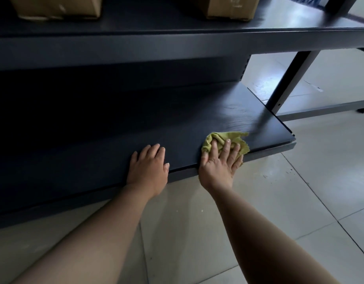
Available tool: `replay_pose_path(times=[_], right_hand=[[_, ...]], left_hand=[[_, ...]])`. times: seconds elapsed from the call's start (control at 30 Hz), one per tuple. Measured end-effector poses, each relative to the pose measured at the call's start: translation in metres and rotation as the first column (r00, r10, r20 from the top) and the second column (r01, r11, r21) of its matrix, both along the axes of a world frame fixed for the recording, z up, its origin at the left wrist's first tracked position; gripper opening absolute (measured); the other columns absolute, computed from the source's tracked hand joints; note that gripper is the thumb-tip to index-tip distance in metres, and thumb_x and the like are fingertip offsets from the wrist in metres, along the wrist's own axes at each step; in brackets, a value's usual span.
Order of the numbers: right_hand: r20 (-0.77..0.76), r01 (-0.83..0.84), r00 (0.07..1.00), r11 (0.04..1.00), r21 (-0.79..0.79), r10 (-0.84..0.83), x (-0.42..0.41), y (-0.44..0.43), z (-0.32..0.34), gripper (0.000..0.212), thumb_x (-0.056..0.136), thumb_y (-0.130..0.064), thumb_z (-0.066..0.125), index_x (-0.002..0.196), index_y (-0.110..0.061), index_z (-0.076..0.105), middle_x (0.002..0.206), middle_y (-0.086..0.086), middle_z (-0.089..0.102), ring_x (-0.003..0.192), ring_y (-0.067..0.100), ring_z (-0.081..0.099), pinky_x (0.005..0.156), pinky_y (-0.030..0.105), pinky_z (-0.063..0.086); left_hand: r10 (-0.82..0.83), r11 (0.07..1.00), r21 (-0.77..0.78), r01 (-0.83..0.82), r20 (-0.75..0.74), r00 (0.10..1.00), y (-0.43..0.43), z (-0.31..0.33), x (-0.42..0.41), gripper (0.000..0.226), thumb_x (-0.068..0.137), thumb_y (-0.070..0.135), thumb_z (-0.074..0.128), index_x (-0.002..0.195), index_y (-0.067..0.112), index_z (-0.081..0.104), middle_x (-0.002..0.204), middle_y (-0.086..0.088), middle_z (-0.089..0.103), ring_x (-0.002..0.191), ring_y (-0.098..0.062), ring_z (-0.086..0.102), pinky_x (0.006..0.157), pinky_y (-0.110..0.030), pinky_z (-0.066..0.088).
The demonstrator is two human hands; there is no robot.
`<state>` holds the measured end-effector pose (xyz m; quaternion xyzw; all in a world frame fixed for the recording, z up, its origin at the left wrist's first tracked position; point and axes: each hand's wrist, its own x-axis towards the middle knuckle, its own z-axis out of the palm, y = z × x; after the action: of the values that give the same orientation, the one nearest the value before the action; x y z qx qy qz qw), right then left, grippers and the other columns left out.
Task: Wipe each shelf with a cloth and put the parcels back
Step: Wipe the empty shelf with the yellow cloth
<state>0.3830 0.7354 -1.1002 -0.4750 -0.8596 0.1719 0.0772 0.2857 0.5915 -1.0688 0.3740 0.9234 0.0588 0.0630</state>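
The right hand point(218, 162) lay flat on a yellow-green cloth point(219, 137), fingers spread wide, and pressed it down on the bottom shelf point(115, 140). The cloth sat bunched near the front edge of that dark shelf, close to its right end. Just past the cloth, the shelf had shiny streaks point(240, 117). The left hand point(149, 167) rested on the front edge too, near the right hand, fingers loose and holding nothing. Two brown parcels point(56, 7) point(226, 6) sat on the upper shelf point(177, 37), well apart. Pale floor tiles point(300, 181) lay below.
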Motion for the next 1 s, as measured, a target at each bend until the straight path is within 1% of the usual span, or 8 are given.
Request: replay_pose_path(times=[0.17, 0.27, 0.37, 0.6, 0.77, 0.87, 0.93, 1.0], right_hand=[[0.048, -0.216, 0.975, 0.976, 0.018, 0.215, -0.018, -0.061, 0.005, 0.056, 0.1, -0.049, 0.016, 0.153, -0.036, 0.004, 0.161, 0.002, -0.016, 0.143, 0.028, -0.028, 0.112, 0.052, -0.021], [0.076, -0.355, 0.933, 0.934, 0.029, 0.352, -0.028, -0.084, 0.01, 0.054, 0.1, -0.05, 0.017, 0.152, -0.039, 0.007, 0.161, 0.002, -0.009, 0.144, 0.03, -0.02, 0.113, 0.051, -0.018], [0.083, -0.476, 0.878, 0.878, 0.046, 0.472, -0.033, -0.095, 0.013, 0.051, 0.1, -0.051, 0.019, 0.151, -0.041, 0.015, 0.159, 0.004, 0.0, 0.145, 0.031, -0.011, 0.115, 0.051, -0.01], [0.145, -0.68, 0.731, 0.727, 0.092, 0.666, -0.012, -0.069, 0.021, 0.051, 0.1, -0.053, 0.027, 0.149, -0.045, 0.019, 0.159, -0.001, 0.008, 0.145, 0.026, -0.004, 0.118, 0.047, 0.003], [0.187, -0.746, 0.665, 0.658, 0.104, 0.723, -0.004, -0.049, 0.028, 0.051, 0.1, -0.047, 0.033, 0.149, -0.045, 0.02, 0.159, -0.004, 0.01, 0.145, 0.023, 0.0, 0.12, 0.045, 0.011], [0.179, -0.77, 0.637, 0.629, 0.104, 0.75, -0.003, -0.044, 0.027, 0.054, 0.1, -0.038, 0.037, 0.15, -0.041, 0.019, 0.159, -0.002, 0.012, 0.146, 0.025, 0.003, 0.12, 0.045, 0.012], [0.161, -0.765, 0.643, 0.638, 0.088, 0.749, -0.001, -0.034, 0.025, 0.057, 0.098, -0.029, 0.04, 0.151, -0.037, 0.021, 0.159, -0.001, 0.013, 0.147, 0.025, 0.004, 0.12, 0.045, 0.013], [0.144, -0.726, 0.686, 0.684, 0.076, 0.713, 0.002, -0.02, 0.024, 0.056, 0.097, -0.027, 0.041, 0.15, -0.036, 0.024, 0.159, -0.002, 0.014, 0.147, 0.024, 0.004, 0.119, 0.046, 0.014]], left_hand=[[0.107, 0.993, -0.056, -0.107, -0.003, 0.994, -0.058, 0.006, -0.014, 0.054, 0.101, 0.039, 0.03, 0.15, 0.018, 0.021, 0.159, -0.001, 0.014, 0.145, -0.021, 0.014, 0.117, -0.044, 0.017], [0.133, 0.988, -0.078, -0.131, 0.014, 0.991, -0.081, 0.012, -0.019, 0.052, 0.101, 0.038, 0.031, 0.148, 0.017, 0.024, 0.158, -0.003, 0.014, 0.144, -0.023, 0.015, 0.115, -0.043, 0.019], [0.108, 0.99, -0.093, -0.106, 0.018, 0.994, -0.092, 0.015, -0.021, 0.05, 0.102, 0.037, 0.031, 0.148, 0.018, 0.025, 0.157, -0.003, 0.016, 0.144, -0.023, 0.017, 0.112, -0.042, 0.023], [0.066, 0.993, -0.099, -0.061, 0.047, 0.997, -0.087, 0.018, -0.017, 0.047, 0.102, 0.032, 0.032, 0.147, 0.02, 0.026, 0.156, -0.004, 0.017, 0.142, -0.027, 0.018, 0.111, -0.043, 0.025], [0.021, 0.996, -0.086, -0.017, 0.05, 0.999, -0.069, 0.018, -0.01, 0.046, 0.101, 0.029, 0.034, 0.146, 0.021, 0.027, 0.156, -0.004, 0.019, 0.14, -0.028, 0.019, 0.11, -0.044, 0.026], [-0.015, 0.997, -0.076, 0.018, 0.049, 0.999, -0.056, 0.018, -0.008, 0.046, 0.101, 0.027, 0.035, 0.146, 0.021, 0.029, 0.155, -0.003, 0.019, 0.14, -0.028, 0.019, 0.11, -0.044, 0.026], [-0.034, 0.997, -0.069, 0.038, 0.052, 0.998, -0.045, 0.016, -0.005, 0.046, 0.1, 0.026, 0.035, 0.145, 0.021, 0.029, 0.156, -0.003, 0.018, 0.141, -0.028, 0.018, 0.111, -0.044, 0.025], [-0.035, 0.997, -0.069, 0.039, 0.056, 0.998, -0.035, 0.014, -0.002, 0.047, 0.1, 0.025, 0.035, 0.146, 0.022, 0.027, 0.156, -0.002, 0.017, 0.141, -0.028, 0.017, 0.112, -0.045, 0.024]])
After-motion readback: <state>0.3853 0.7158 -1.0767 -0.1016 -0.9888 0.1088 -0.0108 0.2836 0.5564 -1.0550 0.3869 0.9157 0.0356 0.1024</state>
